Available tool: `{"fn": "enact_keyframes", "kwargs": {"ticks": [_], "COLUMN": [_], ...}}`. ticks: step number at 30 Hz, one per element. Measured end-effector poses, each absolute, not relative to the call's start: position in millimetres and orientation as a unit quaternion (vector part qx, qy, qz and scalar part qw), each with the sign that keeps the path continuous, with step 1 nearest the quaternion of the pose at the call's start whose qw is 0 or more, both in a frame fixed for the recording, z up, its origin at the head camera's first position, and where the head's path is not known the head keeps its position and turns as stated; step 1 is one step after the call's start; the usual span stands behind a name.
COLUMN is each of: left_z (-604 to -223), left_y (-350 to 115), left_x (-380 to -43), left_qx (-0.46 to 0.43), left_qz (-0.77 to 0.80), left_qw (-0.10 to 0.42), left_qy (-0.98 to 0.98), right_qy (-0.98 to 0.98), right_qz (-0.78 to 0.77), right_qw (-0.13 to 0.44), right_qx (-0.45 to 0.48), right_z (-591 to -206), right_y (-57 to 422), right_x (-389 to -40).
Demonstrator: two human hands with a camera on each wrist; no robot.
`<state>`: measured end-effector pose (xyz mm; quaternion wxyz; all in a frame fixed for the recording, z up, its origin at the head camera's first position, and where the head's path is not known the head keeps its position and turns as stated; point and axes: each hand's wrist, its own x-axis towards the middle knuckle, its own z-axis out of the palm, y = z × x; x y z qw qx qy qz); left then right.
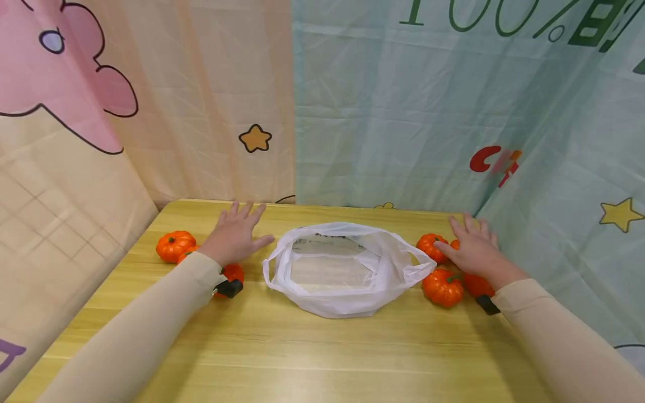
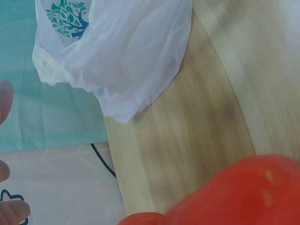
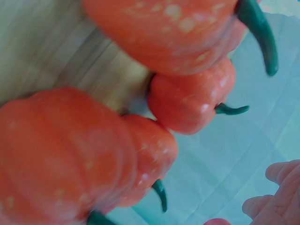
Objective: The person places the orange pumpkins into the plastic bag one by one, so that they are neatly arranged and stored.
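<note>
My left hand [image 1: 233, 238] is spread with straight fingers over a group of small orange pumpkins [image 1: 174, 246] on the left of the table, partly hiding them. Over on the right, my right hand [image 1: 475, 253] spreads its fingers above several more pumpkins [image 1: 442, 287], which have green stems. Neither hand grips anything. Between the hands stands a white plastic bag [image 1: 335, 305], its mouth held wide and its handles out to the sides. A green tree print shows on the bag [image 2: 136, 51] in the left wrist view. Close pumpkins [image 3: 65, 150] fill much of the right wrist view.
The wooden table [image 1: 322, 358] runs back to a hanging curtain [image 1: 383, 129] with printed stars and lettering. Another curtain [image 1: 594, 168] hangs along the right side. A dark wrist device [image 1: 229, 287] sits at the left cuff, and a similar one [image 1: 487, 305] at the right.
</note>
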<state>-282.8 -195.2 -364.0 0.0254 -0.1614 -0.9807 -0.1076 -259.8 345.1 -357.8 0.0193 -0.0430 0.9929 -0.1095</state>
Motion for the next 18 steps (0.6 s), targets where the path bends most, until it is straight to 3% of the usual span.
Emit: {"fn": "enact_keyframes", "kwargs": {"ticks": [18], "left_z": [-373], "left_y": [-189], "left_x": [-271], "left_qx": [-0.198], "left_qz": [-0.149], "left_qw": [0.0], "left_qy": [-0.969], "right_qy": [0.99], "right_qz": [-0.136], "right_qw": [0.04], "right_qx": [-0.027], "right_z": [-363], "right_y": [386], "right_x": [-243]}}
